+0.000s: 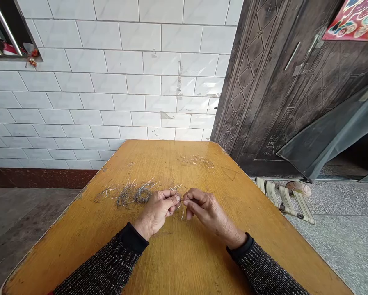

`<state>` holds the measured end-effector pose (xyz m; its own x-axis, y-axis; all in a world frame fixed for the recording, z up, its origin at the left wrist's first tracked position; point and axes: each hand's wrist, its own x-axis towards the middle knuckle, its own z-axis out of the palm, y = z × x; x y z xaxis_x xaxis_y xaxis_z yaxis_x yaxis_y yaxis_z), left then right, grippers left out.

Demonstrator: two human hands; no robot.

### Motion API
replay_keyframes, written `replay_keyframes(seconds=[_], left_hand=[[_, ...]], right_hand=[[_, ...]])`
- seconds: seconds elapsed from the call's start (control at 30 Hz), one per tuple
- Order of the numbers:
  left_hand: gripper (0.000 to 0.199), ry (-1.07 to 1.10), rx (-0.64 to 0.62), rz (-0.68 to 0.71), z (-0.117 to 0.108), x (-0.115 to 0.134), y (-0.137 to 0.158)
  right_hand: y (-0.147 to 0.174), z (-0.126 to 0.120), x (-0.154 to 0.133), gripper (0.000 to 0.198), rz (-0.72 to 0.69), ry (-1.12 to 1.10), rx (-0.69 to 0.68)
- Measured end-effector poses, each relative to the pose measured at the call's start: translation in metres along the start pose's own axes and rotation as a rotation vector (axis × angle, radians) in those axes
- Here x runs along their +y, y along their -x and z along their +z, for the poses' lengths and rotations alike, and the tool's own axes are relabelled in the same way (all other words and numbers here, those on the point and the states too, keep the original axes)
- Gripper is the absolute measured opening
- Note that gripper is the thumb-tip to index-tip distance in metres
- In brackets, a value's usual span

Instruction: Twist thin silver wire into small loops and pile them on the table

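Observation:
Over the middle of the wooden table [159,262], my two hands almost meet at the fingertips. My left hand [159,209] is closed, its thumb pressed against the forefinger on a thin wire. Just right of it my right hand [206,211] is also closed in a pinch, on what looks like the same thin wire. A loose wire loop [178,188] shows behind and between the fingers. Beside my left hand lie a coiled wire bundle [143,192] and another tangled wire bundle [126,196]. The exact bit between my fingertips is too small to make out.
Several thin wire rings [196,159] lie near the table's far end. A white tiled wall [119,94] stands behind the table. To the right are a dark carved door [248,82], a grey curtain [331,127] and a low striped seat [285,198] on the floor.

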<state>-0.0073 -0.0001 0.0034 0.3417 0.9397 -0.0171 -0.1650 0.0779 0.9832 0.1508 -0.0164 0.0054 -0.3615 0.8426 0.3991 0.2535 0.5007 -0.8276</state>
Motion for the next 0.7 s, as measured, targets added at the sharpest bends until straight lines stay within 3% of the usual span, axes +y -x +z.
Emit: replay_keyframes(seconds=[0.1, 0.23, 0.4, 0.53, 0.7], left_hand=[[0.022, -0.22, -0.008, 0.047, 0.0, 0.007, 0.002], [0.024, -0.412, -0.039, 0.101, 0.001, 0.014, 0.006], [0.027, -0.146, -0.093, 0.03, -0.002, 0.009, 0.004], [0.032, 0.149, -0.046, -0.036, -0.005, 0.002, -0.001], [0.025, 0.218, -0.111, -0.083, -0.001, 0.001, 0.001]], right_hand=[[-0.002, -0.001, 0.006, 0.018, 0.123, -0.121, 0.019], [-0.004, -0.006, 0.005, 0.023, 0.097, -0.154, 0.077], [-0.006, -0.007, 0.0, 0.026, 0.238, -0.306, 0.142], [-0.008, -0.006, 0.0, 0.027, 0.303, -0.459, 0.258], [-0.01, -0.005, 0.002, 0.028, 0.334, -0.47, 0.399]])
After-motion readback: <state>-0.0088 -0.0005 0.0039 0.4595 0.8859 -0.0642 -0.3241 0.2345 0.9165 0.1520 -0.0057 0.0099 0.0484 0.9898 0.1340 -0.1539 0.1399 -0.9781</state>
